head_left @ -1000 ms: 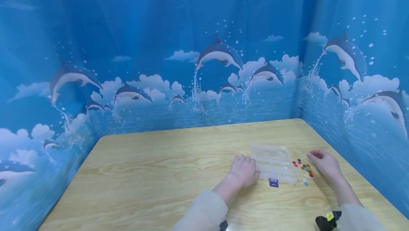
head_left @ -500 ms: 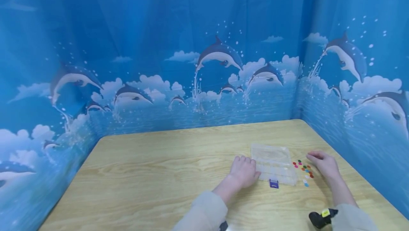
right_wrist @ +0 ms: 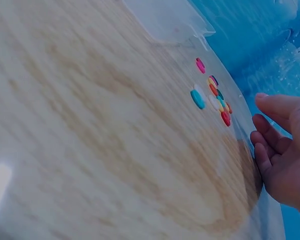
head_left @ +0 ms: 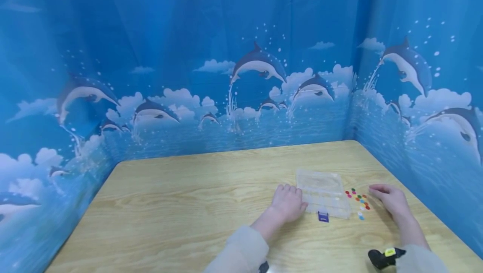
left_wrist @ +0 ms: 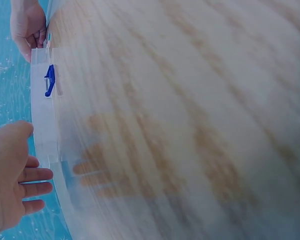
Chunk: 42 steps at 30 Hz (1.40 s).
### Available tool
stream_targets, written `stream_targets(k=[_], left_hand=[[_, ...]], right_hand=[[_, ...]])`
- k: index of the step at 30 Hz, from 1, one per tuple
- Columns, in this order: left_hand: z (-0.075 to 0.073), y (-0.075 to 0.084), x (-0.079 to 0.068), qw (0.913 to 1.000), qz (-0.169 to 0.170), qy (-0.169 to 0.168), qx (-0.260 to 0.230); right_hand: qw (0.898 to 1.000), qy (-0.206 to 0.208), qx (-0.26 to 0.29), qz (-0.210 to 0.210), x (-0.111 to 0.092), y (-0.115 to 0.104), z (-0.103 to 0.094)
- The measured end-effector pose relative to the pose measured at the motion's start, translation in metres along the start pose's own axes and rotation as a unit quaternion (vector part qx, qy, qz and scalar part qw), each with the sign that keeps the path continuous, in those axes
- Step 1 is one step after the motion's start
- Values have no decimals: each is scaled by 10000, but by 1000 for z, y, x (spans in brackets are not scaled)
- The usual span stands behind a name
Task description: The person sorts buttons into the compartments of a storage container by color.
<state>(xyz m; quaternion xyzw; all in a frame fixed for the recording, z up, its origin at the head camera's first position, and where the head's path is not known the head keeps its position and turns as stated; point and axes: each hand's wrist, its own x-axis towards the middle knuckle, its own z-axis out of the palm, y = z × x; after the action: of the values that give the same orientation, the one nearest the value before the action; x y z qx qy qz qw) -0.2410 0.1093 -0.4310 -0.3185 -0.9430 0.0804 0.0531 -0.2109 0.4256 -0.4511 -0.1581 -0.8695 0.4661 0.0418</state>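
An open clear plastic compartment box (head_left: pixel 327 199) with a blue-purple latch (head_left: pixel 323 217) lies on the table. My left hand (head_left: pixel 288 201) rests at its left end. In the left wrist view the thumb of that hand (left_wrist: pixel 10 175) is right at the box's edge, and its fingers extend loosely. Several small coloured buttons (head_left: pixel 360 199) are scattered to the right of the box. Beyond them is my right hand (head_left: pixel 392 199). The right wrist view shows its fingers (right_wrist: pixel 262 137) loosely curled, the thumb apart, and nothing between them.
The wood-grain table (head_left: pixel 181 206) extends far to the left of the box. A blue dolphin-print curtain (head_left: pixel 188 55) surrounds its back and sides. A black wrist device with a yellow label (head_left: pixel 386 258) sits at the right sleeve.
My right hand has shifted a little to the right and nearer, away from the buttons. The left hand and the box have stayed in place.
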Motion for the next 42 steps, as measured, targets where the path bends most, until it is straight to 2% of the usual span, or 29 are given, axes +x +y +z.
stream_targets(k=[8,27,33,42], left_hand=[[-1,-1,0,10000,-70,-56,-42],[1,2,-1,9998,-79,-133,-113],[2,3,1,9999,-82,-77,-84],[0,0,0,9999,-82,-15,-95]], right_hand=[[9987,-352,-354,-35,2,2,-1],[9876,-299,-1414,-606,3,3,5],[9846,-318,-1550,-743,4,4,3],[9839,-291,-1618,-701,8,0,6]])
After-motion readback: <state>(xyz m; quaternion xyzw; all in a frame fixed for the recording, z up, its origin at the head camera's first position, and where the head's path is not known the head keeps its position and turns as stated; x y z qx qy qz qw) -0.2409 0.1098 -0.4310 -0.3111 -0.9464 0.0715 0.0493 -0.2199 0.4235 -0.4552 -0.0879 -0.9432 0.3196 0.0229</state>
